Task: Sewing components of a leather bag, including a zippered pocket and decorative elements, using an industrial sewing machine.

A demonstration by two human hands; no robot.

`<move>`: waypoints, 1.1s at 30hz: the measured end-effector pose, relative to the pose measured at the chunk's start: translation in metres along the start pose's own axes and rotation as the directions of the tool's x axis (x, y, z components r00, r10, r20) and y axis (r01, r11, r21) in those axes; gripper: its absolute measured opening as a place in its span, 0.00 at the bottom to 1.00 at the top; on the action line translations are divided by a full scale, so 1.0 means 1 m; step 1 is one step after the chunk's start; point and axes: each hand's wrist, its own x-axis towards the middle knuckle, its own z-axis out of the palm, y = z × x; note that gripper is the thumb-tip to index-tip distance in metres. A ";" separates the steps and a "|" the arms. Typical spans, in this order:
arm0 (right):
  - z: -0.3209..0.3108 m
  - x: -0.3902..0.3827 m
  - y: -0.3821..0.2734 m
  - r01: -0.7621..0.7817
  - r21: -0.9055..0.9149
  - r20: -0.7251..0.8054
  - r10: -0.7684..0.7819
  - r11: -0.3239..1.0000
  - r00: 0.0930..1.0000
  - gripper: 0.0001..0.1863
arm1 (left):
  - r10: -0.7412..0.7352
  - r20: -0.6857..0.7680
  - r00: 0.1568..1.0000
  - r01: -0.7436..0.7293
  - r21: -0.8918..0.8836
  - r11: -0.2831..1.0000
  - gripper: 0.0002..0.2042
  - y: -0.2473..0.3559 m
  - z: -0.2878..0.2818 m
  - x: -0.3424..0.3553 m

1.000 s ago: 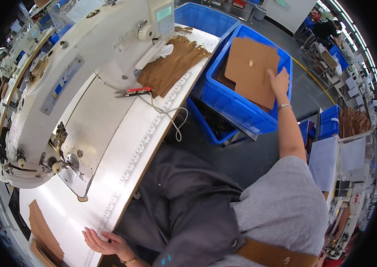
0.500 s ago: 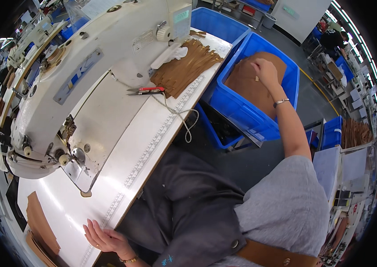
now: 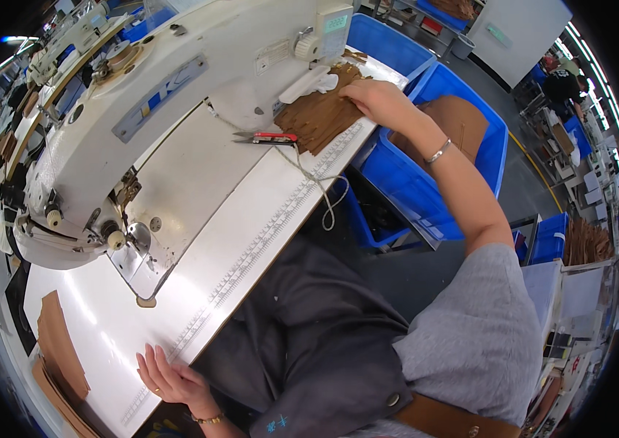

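Note:
At the far end of the white sewing table [image 3: 200,292], my right hand [image 3: 377,100] reaches across to a pile of brown leather-like strips [image 3: 317,120]. Its fingers are bent together at the pile's right edge; what they pinch, if anything, is hidden. Red-handled thread snips [image 3: 274,137] lie beside the pile, with a pale cord [image 3: 317,177] trailing over the table edge. My left hand [image 3: 171,376] rests open at the near table edge, fingers stretched and holding nothing. Brown flat pieces [image 3: 61,347] lie stacked to its left.
A large white sewing machine [image 3: 178,87] spans the table's left side. To the right stands a blue bin [image 3: 496,157] holding a large brown piece [image 3: 459,120]. Another blue bin [image 3: 382,44] is behind it. A printed ruler scale [image 3: 273,230] runs along the table's front edge.
My right hand has moved left from above the brown piece in the blue bin to the strip pile. The view has shifted slightly; my left hand stays at the table edge.

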 end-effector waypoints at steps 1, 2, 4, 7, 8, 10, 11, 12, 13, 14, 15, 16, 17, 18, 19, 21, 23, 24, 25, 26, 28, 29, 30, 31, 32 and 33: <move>0.001 0.005 0.003 0.027 0.004 -0.036 -0.027 1.000 0.999 0.13 | 0.002 0.011 1.000 -0.001 -0.006 1.000 0.20 0.000 0.000 0.000; 0.001 0.009 0.006 0.028 0.015 0.015 -0.028 0.999 0.999 0.14 | 0.001 0.020 1.000 -0.001 -0.012 1.000 0.20 0.000 0.000 0.000; 0.001 0.014 0.010 0.034 0.003 0.067 -0.034 0.999 0.997 0.14 | -0.026 0.030 0.999 0.027 -0.013 1.000 0.20 0.001 0.000 -0.001; -0.004 0.015 0.013 0.105 -0.015 0.029 -0.105 0.994 0.994 0.13 | -0.054 0.034 0.998 0.055 -0.023 0.998 0.21 0.003 0.001 0.001; -0.007 0.015 0.013 0.045 -0.033 0.011 -0.045 0.998 0.999 0.11 | -0.047 0.027 0.999 0.048 -0.038 0.998 0.21 0.004 0.000 0.003; -0.017 0.016 0.007 -0.007 -0.078 -0.166 -0.006 0.997 0.986 0.12 | -0.081 0.056 0.995 0.084 -0.048 0.995 0.21 0.007 -0.001 0.007; -0.024 0.016 0.001 -0.011 -0.022 -0.255 0.005 1.000 0.967 0.13 | -0.068 0.044 0.997 0.071 -0.082 0.994 0.21 0.009 -0.004 0.009; -0.031 0.017 -0.006 0.012 0.049 -0.327 0.005 0.999 0.945 0.15 | -0.064 0.088 0.994 0.077 -0.144 0.987 0.20 0.009 -0.008 0.013; -0.037 0.018 -0.016 0.039 0.104 -0.404 0.006 0.994 0.915 0.14 | -0.077 0.134 0.988 0.098 -0.158 0.983 0.19 0.010 -0.012 0.018; -0.042 0.018 -0.029 -0.057 0.255 -0.415 0.163 0.965 0.895 0.13 | -0.135 0.245 0.960 0.181 -0.177 0.967 0.20 0.011 -0.019 0.022; -0.048 0.018 -0.043 -0.011 0.215 -0.465 0.112 0.977 0.878 0.12 | -0.173 0.348 0.921 0.252 -0.195 0.948 0.20 0.011 -0.025 0.028; -0.053 0.019 -0.059 -0.007 0.192 -0.514 0.107 0.981 0.851 0.11 | -0.165 0.359 0.919 0.259 -0.234 0.937 0.21 0.008 -0.029 0.036; -0.052 0.020 -0.078 0.086 0.243 -0.519 0.055 0.966 0.853 0.12 | -0.164 0.398 0.902 0.280 -0.253 0.926 0.23 0.005 -0.033 0.044; -0.051 0.023 -0.096 0.153 0.329 -0.530 0.048 0.932 0.847 0.12 | -0.150 0.417 0.896 0.295 -0.309 0.904 0.25 0.000 -0.034 0.053; -0.048 0.028 -0.114 0.259 0.245 -0.510 -0.104 0.934 0.854 0.13 | -0.140 0.430 0.892 0.313 -0.363 0.878 0.25 -0.007 -0.033 0.062; -0.039 0.037 -0.151 0.414 0.109 -0.439 -0.330 0.904 0.836 0.16 | -0.120 0.440 0.890 0.305 -0.379 0.873 0.24 -0.019 -0.022 0.083; -0.021 0.056 -0.184 0.659 0.086 -0.414 -0.575 0.747 0.706 0.16 | -0.071 0.402 0.913 0.247 -0.405 0.881 0.23 -0.032 0.002 0.105; -0.010 0.063 -0.201 0.683 0.139 -0.401 -0.589 0.717 0.701 0.16 | -0.061 0.391 0.918 0.227 -0.394 0.891 0.23 -0.038 0.015 0.116; 0.001 0.070 -0.219 0.705 0.171 -0.402 -0.605 0.688 0.688 0.17 | -0.041 0.368 0.929 0.195 -0.391 0.900 0.22 -0.043 0.029 0.127; 0.011 0.078 -0.233 0.738 0.145 -0.377 -0.653 0.659 0.657 0.16 | -0.054 0.316 0.947 0.191 -0.421 0.887 0.20 -0.046 0.045 0.140; 0.026 0.094 -0.258 0.779 0.144 -0.354 -0.703 0.610 0.616 0.14 | -0.076 0.252 0.965 0.187 -0.452 0.872 0.17 -0.051 0.071 0.162; 0.032 0.103 -0.268 0.808 0.151 -0.369 -0.726 0.570 0.581 0.13 | -0.072 0.324 0.943 0.236 -0.504 0.831 0.16 -0.053 0.083 0.172; 0.036 0.111 -0.277 0.815 0.147 -0.349 -0.741 0.561 0.573 0.13 | -0.060 0.396 0.916 0.289 -0.552 0.782 0.14 -0.053 0.089 0.177; 0.040 0.118 -0.285 0.830 0.148 -0.321 -0.768 0.538 0.555 0.12 | -0.071 0.395 0.916 0.297 -0.548 0.782 0.14 -0.052 0.093 0.178; 0.044 0.124 -0.292 0.844 0.149 -0.292 -0.792 0.516 0.536 0.11 | -0.047 0.462 0.886 0.317 -0.527 0.789 0.11 -0.051 0.096 0.181; 0.047 0.130 -0.297 0.848 0.152 -0.291 -0.797 0.508 0.529 0.11 | -0.024 0.527 0.850 0.335 -0.505 0.795 0.08 -0.051 0.096 0.181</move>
